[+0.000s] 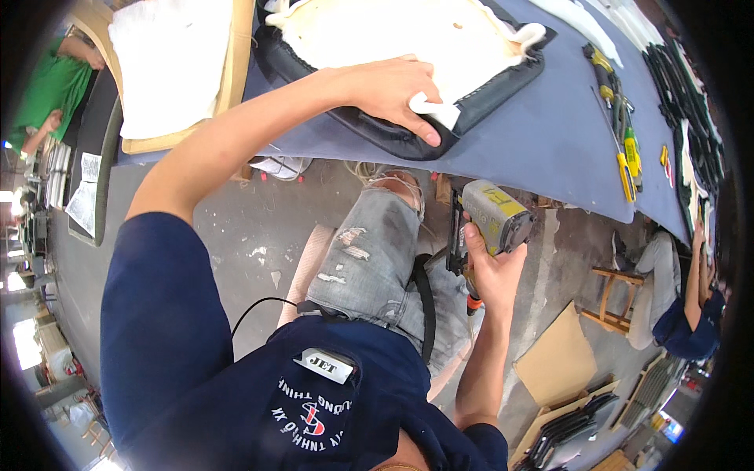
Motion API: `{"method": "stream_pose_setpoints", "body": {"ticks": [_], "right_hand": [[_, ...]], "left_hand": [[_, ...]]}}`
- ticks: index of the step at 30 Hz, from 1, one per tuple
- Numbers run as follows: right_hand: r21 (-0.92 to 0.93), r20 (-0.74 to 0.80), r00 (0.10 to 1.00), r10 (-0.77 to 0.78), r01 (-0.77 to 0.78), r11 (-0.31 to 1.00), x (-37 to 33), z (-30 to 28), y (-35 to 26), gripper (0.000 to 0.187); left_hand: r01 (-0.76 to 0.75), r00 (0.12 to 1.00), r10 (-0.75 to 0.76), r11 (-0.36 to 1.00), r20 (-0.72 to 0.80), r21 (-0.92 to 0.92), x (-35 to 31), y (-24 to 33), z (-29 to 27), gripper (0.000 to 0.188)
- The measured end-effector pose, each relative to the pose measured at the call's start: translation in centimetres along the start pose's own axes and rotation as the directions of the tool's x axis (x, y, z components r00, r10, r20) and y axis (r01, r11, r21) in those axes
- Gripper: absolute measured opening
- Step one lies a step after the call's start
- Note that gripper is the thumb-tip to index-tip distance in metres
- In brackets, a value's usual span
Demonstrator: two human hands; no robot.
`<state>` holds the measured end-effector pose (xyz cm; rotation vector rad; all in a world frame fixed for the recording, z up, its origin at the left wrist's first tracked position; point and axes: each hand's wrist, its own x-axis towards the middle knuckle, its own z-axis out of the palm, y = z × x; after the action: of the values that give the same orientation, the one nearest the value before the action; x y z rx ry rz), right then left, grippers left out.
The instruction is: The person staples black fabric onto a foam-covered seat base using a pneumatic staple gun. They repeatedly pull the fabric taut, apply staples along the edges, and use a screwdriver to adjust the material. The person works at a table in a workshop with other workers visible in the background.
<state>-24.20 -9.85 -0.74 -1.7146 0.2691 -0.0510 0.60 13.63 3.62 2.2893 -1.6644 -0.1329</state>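
A padded seat panel with a pale face [393, 35] and a black cover [503, 94] folded round its rim lies at the near edge of the blue-grey table. My left hand [400, 94] grips that rim, its thumb pressed on the black cover and its fingertips partly hidden. A small white strip [436, 110] sticks out beside the thumb. Below the table's edge, my right hand [495, 271] is wrapped round the handle of a grey staple gun [488, 210] with a yellow label. An air hose fitting [473, 303] shows under its handle. The gun is apart from the panel.
On the table's right lie a yellow-handled screwdriver [625, 177] and other yellow-handled tools [602, 71]. White padding [169, 63] sits on a board at the left. A person in green [59, 90] stands far left; another [691, 326] works far right near a wooden stool [614, 302]. Cardboard [556, 353] lies on the floor.
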Motion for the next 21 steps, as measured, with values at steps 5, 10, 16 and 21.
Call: {"method": "stream_pose_setpoints", "body": {"ticks": [5,10,16,21], "right_hand": [[-0.093,-0.031,0.997,-0.065,0.062,0.994,0.0,2.7,-0.8,0.064],[-0.218,-0.040,0.961,-0.275,0.260,0.941,-0.3,4.9,-1.9,0.064],[-0.295,0.026,0.955,-0.295,0.289,0.911,-1.0,5.2,-0.7,0.066],[-0.167,0.014,0.967,-0.255,0.253,0.953,0.3,6.3,-1.2,0.060]], "left_hand": [[-0.167,0.970,0.112,0.953,-0.216,-0.252,0.1,-1.7,2.4,0.046],[-0.197,0.974,0.126,0.884,-0.190,-0.424,0.1,-1.9,2.5,0.044],[-0.144,0.980,0.056,0.862,-0.192,-0.485,-0.4,-1.6,2.4,0.045],[-0.150,0.972,0.042,0.867,-0.232,-0.474,-0.4,-1.5,2.8,0.043]]}}
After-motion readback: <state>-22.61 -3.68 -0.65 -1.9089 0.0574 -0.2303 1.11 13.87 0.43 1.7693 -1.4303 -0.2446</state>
